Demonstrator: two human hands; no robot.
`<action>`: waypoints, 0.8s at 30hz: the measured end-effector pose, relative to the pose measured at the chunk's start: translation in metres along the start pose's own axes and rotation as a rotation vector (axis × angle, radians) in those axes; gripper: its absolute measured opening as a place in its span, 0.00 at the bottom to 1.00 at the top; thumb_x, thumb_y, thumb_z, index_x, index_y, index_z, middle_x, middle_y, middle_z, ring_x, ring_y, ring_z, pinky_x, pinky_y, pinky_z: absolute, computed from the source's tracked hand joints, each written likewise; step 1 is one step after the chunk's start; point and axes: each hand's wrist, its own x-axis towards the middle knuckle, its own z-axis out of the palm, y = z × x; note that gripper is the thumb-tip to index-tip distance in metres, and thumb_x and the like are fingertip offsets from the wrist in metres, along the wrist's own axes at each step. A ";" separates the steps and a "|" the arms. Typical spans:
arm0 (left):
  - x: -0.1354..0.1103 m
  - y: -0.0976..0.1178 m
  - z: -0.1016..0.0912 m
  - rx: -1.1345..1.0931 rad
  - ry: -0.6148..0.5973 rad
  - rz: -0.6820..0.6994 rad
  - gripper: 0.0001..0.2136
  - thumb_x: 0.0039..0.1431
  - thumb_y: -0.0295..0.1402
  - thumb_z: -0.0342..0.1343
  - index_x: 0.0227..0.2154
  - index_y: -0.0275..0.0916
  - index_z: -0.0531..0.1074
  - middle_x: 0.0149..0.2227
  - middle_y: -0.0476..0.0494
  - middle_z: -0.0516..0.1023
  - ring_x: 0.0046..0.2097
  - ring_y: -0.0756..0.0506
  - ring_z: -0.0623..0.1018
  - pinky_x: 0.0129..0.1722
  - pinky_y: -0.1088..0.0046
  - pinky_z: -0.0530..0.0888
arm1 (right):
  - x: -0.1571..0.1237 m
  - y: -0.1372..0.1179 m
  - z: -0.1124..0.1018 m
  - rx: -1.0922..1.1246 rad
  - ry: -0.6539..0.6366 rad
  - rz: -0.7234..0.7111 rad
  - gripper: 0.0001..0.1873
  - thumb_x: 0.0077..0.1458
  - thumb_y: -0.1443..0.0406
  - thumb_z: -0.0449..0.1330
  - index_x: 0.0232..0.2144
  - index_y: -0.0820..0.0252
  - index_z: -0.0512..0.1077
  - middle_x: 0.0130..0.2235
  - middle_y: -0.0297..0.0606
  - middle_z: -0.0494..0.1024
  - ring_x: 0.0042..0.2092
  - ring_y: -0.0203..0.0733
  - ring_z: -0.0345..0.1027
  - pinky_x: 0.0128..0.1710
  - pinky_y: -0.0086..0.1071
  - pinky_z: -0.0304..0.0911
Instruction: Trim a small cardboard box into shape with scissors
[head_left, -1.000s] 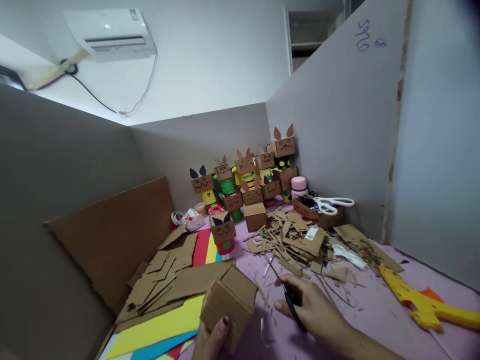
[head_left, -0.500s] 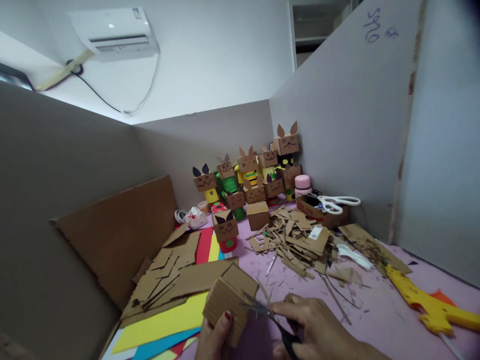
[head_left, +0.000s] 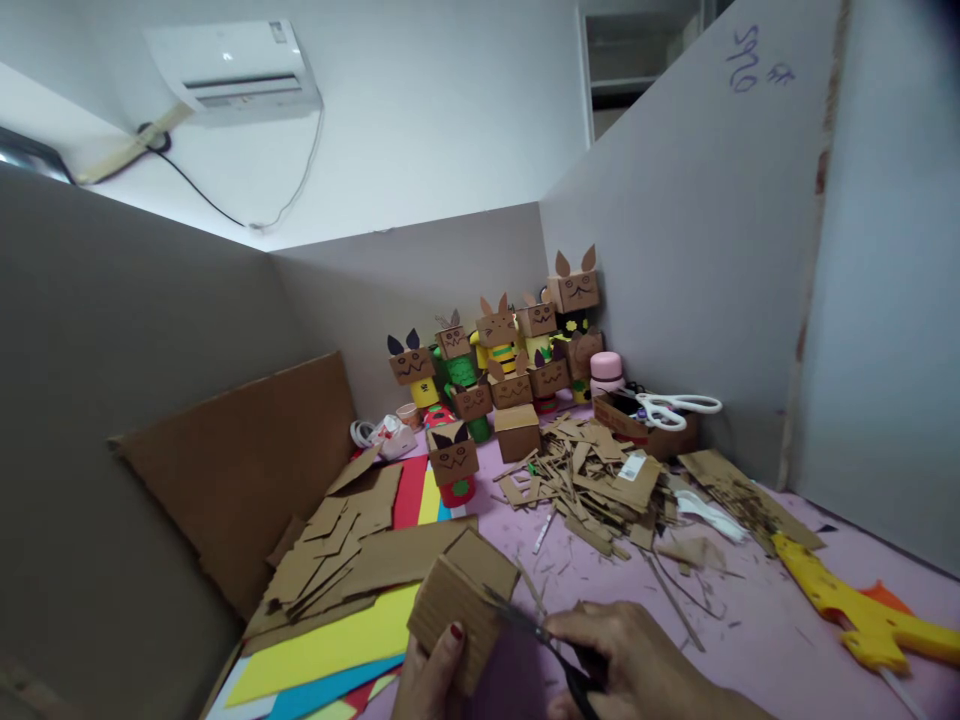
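Note:
My left hand (head_left: 427, 675) grips a small folded cardboard box (head_left: 461, 598) at the bottom of the view, thumb pressed on its corrugated side. My right hand (head_left: 637, 670) is closed round the black handles of small scissors (head_left: 536, 630). The scissors' blades point left and touch the box's right edge. Both hands hover just above the pink tabletop (head_left: 750, 640).
Coloured paper sheets (head_left: 330, 650) and cut cardboard pieces (head_left: 337, 550) lie left of the box. A heap of cardboard scraps (head_left: 592, 480) sits behind, with several cardboard-headed figures (head_left: 495, 360) at the back. White scissors (head_left: 675, 406) rest on a small box, a yellow glue gun (head_left: 847, 605) at right.
My right hand lifted the small scissors from the table and swung them left to the box's edge. The left hand kept hold of the box.

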 end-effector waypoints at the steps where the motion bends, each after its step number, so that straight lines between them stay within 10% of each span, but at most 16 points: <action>1: 0.001 -0.001 -0.001 0.003 -0.001 0.006 0.43 0.32 0.36 0.70 0.56 0.42 0.60 0.36 0.42 0.82 0.45 0.35 0.78 0.46 0.61 0.72 | 0.000 0.000 0.000 0.003 0.004 -0.002 0.22 0.43 0.46 0.57 0.23 0.58 0.73 0.21 0.33 0.69 0.24 0.36 0.58 0.24 0.27 0.48; 10: 0.005 -0.003 -0.005 0.015 -0.005 0.006 0.45 0.32 0.37 0.70 0.57 0.43 0.57 0.38 0.42 0.82 0.44 0.35 0.78 0.46 0.61 0.72 | -0.002 0.003 0.000 0.086 0.007 0.038 0.17 0.42 0.53 0.64 0.18 0.60 0.69 0.18 0.26 0.57 0.22 0.30 0.49 0.22 0.26 0.41; 16: 0.001 0.004 -0.001 0.021 0.007 -0.012 0.45 0.32 0.34 0.70 0.58 0.45 0.56 0.44 0.42 0.80 0.45 0.35 0.78 0.46 0.62 0.72 | 0.001 0.000 0.004 0.701 -0.138 0.261 0.25 0.37 0.46 0.66 0.26 0.61 0.71 0.16 0.23 0.57 0.19 0.28 0.46 0.18 0.24 0.42; 24: -0.002 0.002 0.000 0.045 -0.056 0.034 0.43 0.33 0.40 0.70 0.56 0.44 0.61 0.45 0.39 0.79 0.52 0.33 0.73 0.50 0.59 0.70 | 0.002 0.011 0.012 0.728 0.081 0.194 0.25 0.41 0.54 0.67 0.40 0.62 0.71 0.22 0.25 0.59 0.24 0.31 0.50 0.23 0.25 0.49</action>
